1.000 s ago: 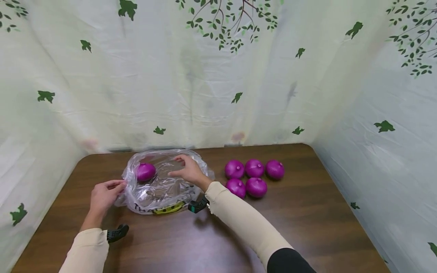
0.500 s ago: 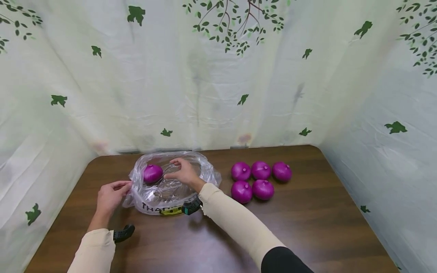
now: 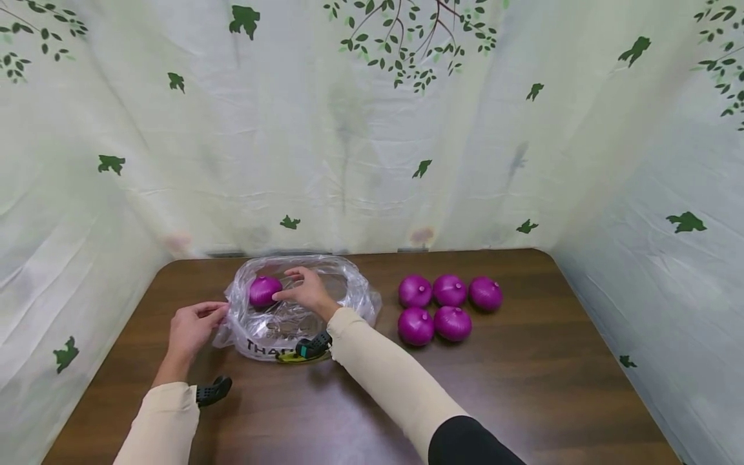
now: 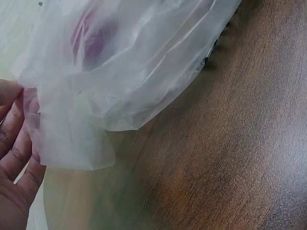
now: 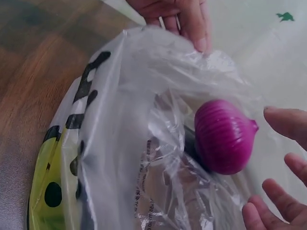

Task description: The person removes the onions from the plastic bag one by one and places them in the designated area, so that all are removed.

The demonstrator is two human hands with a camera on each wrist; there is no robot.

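Observation:
A clear plastic bag with black lettering and a yellow patch lies spread open on the table. Inside its left part rests one purple onion; in the right wrist view this onion lies on its side, its tip pointing right. My left hand pinches the bag's left edge between thumb and fingers, as the left wrist view also shows. Over the bag's mouth is my right hand, its fingers spread and bent, close to the onion's right side. The right wrist view shows a gap between these fingers and the onion.
Several more purple onions stand in two rows to the bag's right, among them a front one and a back right one. The brown wooden table ends at a white leaf-patterned curtain behind and at both sides.
My right hand has moved left over the bag, coming closer to the onion inside. My left hand keeps its pinch on the bag's edge. The head view has shifted slightly.

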